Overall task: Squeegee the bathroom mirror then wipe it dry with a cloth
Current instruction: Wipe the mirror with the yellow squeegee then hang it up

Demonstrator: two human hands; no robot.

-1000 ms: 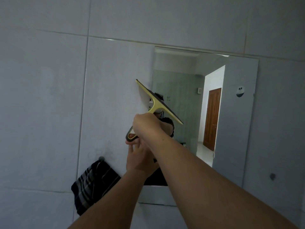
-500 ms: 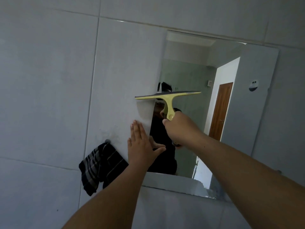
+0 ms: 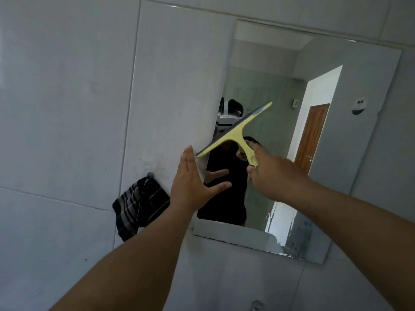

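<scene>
While the striped cloth [image 3: 140, 206] hangs from a small wall peg [image 3: 150, 174] on the tiled wall [image 3: 67, 108], just left of the mirror's lower corner, it plays no part yet; my guess is the squeegee pass is barely begun, with drying to come after.

Next along, the left hand [image 3: 193, 182] is raised with its palm toward the mirror's left edge, 4 fingers together pointing up and the thumb spread toward the glass. It grips nothing. Whether the palm actually touches the surface, I cannot tell from here.

Just right of those fingertips is the yellow squeegee [image 3: 234, 131], its blade tilted so the left end sits low beside the left hand and the right end rides high over the mirror [image 3: 336, 153]. Whether the rubber is pressed to the glass is unclear. To do this stroke well, I would level the blade, set its full edge flat against the glass near the top, and draw it down in 1 steady pull, overlapping the next strip and keeping the free hand off the cleaned part.

Furthest right, the right hand [image 3: 267, 169] is clenched around the squeegee's handle, knuckles toward me, forearm stretched up from the lower right corner and wrist bent slightly left.
</scene>
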